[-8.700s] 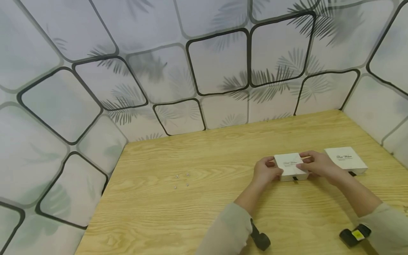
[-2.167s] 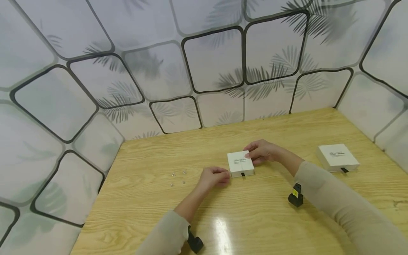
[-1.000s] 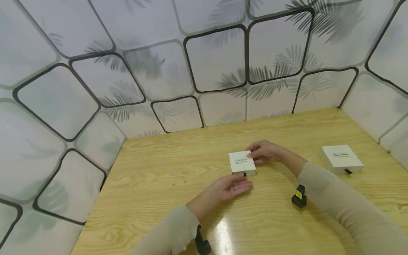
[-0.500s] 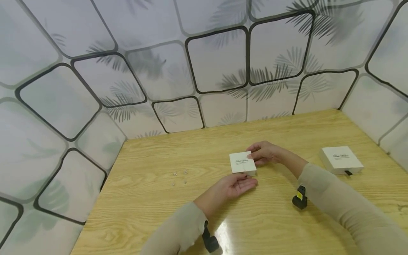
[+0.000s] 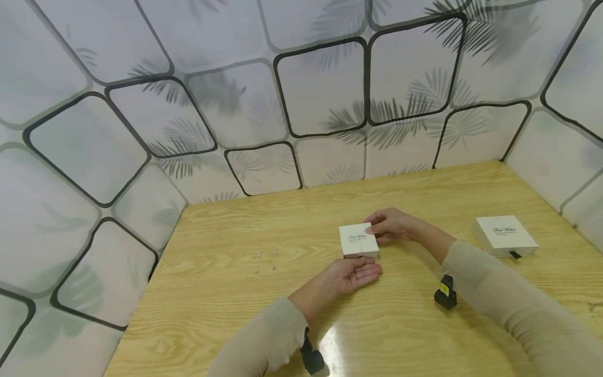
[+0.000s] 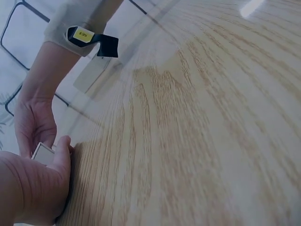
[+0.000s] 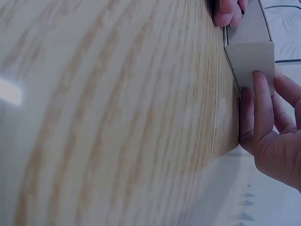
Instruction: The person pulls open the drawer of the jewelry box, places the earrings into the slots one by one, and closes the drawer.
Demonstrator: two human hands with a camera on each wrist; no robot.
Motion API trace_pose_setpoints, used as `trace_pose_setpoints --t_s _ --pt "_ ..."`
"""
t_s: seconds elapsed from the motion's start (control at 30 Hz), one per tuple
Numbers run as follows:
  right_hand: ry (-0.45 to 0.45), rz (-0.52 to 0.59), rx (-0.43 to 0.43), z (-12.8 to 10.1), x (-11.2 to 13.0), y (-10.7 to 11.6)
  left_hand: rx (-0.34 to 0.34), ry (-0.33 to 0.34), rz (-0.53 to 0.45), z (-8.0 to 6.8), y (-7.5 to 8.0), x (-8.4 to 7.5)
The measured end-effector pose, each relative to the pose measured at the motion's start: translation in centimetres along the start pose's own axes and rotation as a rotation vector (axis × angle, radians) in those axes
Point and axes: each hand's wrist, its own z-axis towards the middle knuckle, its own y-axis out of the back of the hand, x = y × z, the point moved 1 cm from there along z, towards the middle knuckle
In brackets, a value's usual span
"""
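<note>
A small white box (image 5: pixel 357 241) with script lettering lies on the wooden table (image 5: pixel 282 314) near its middle. My right hand (image 5: pixel 382 228) grips the box's far right side, with the thumb on the lid and the fingers (image 7: pixel 261 101) along the side wall (image 7: pixel 251 56). My left hand (image 5: pixel 365 266) lies palm up at the box's front edge. Its fingertips (image 7: pixel 225 13) pinch there and cover the black pull tab. In the left wrist view the thumb (image 6: pixel 61 148) presses against the box (image 6: pixel 43 153).
A second white box (image 5: pixel 505 235) with a black tab lies at the right. Several tiny silvery beads (image 5: pixel 266 262) lie to the left of the hands. Patterned panels (image 5: pixel 320 94) wall the table at the back and on both sides.
The box was carried from the right side to the table's middle. My left hand then turned palm up and moved to the box's front edge, covering the tab. The right hand keeps its grip.
</note>
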Motion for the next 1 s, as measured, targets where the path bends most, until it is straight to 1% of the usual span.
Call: trace_pose_setpoints --t_s 0.3,0.7,1.0 --pt "-0.001 0.013 0.005 0.07 0.04 0.01 -0.006 -0.013 0.021 -0.01 0.06 0.10" --pt "-0.011 -0.007 0.024 0.08 0.33 -0.08 -0.003 0.001 0.009 0.03 0.27 -0.15" --pt "-0.007 -0.011 0.022 0.05 0.32 -0.02 -0.006 -0.005 0.024 0.03 0.35 -0.14"
